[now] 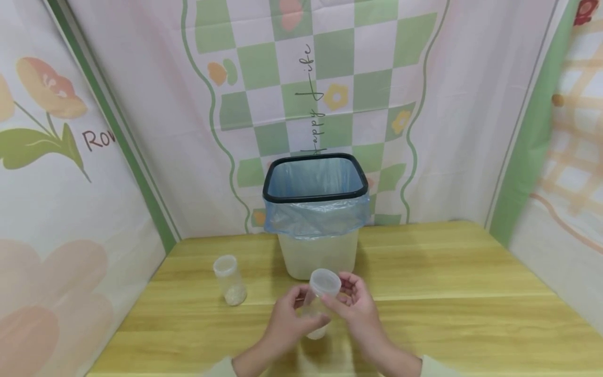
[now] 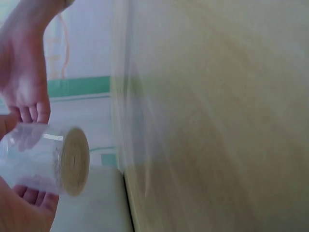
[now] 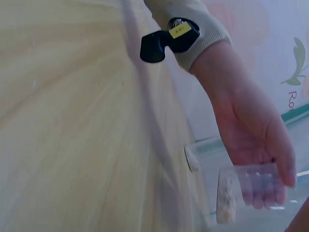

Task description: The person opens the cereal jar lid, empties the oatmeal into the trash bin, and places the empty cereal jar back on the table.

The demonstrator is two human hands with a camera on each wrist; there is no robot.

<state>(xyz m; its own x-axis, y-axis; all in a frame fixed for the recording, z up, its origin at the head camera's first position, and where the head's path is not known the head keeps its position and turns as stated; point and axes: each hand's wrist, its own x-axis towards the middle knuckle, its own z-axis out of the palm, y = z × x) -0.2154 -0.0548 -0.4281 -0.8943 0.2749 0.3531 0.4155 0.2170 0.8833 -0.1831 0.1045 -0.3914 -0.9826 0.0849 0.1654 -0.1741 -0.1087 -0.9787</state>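
A clear plastic jar (image 1: 316, 332) with a pale translucent lid (image 1: 325, 281) is held in front of the bin, a little off the table. My left hand (image 1: 288, 320) grips its side, the thumb across the front and the fingers behind. Near the lid, my right hand (image 1: 361, 313) holds the jar between its thumb and curled fingers. Pale grains show at the jar's bottom (image 3: 226, 195) in the right wrist view. To the left stands a second clear jar (image 1: 231, 280), with pale grains in its base.
A cream bin (image 1: 320, 256) with a black rim (image 1: 315, 199) and a bluish plastic liner (image 1: 316, 217) stands at the back of the wooden table (image 1: 447, 303). Printed curtains (image 1: 155, 104) enclose the back and both sides.
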